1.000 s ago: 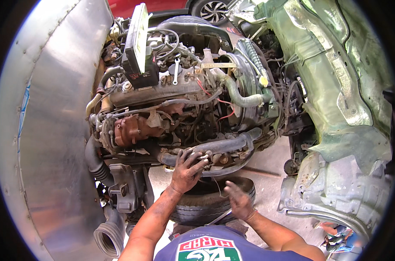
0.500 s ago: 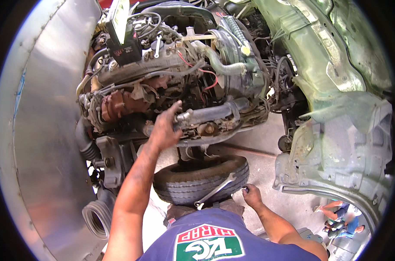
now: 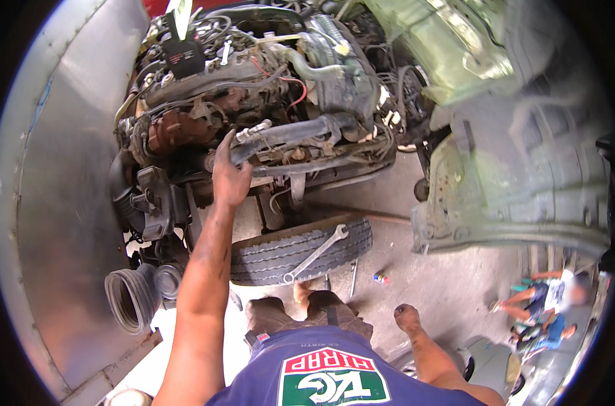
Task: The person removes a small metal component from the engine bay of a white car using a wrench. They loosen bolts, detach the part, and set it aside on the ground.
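My left hand (image 3: 232,174) reaches up to the engine (image 3: 186,128). It closes round the near left end of a thick black hose (image 3: 297,133), its fingers partly hidden behind it. A small pale metal fitting (image 3: 253,130) sits right above that hose end. Low on the right, my right hand (image 3: 407,318) hangs beside my body with its fingers curled. A dark spot shows at its fingertips, too small to make out. In front of my legs a tyre (image 3: 260,260) carries a long combination wrench (image 3: 316,254), lying slantwise. Another wrench (image 3: 225,53) rests on top of the engine.
A sheet-metal wall (image 3: 71,203) stands at left, with a ribbed black duct (image 3: 128,301) near it. Green body panels (image 3: 517,183) bound the right side. A small red and blue container (image 3: 381,278) lies on the floor. Two people (image 3: 548,325) sit at far right.
My left hand has gone from open beside the hose to closed round its end. My right hand has dropped lower and moved slightly right. The whole view has shifted.
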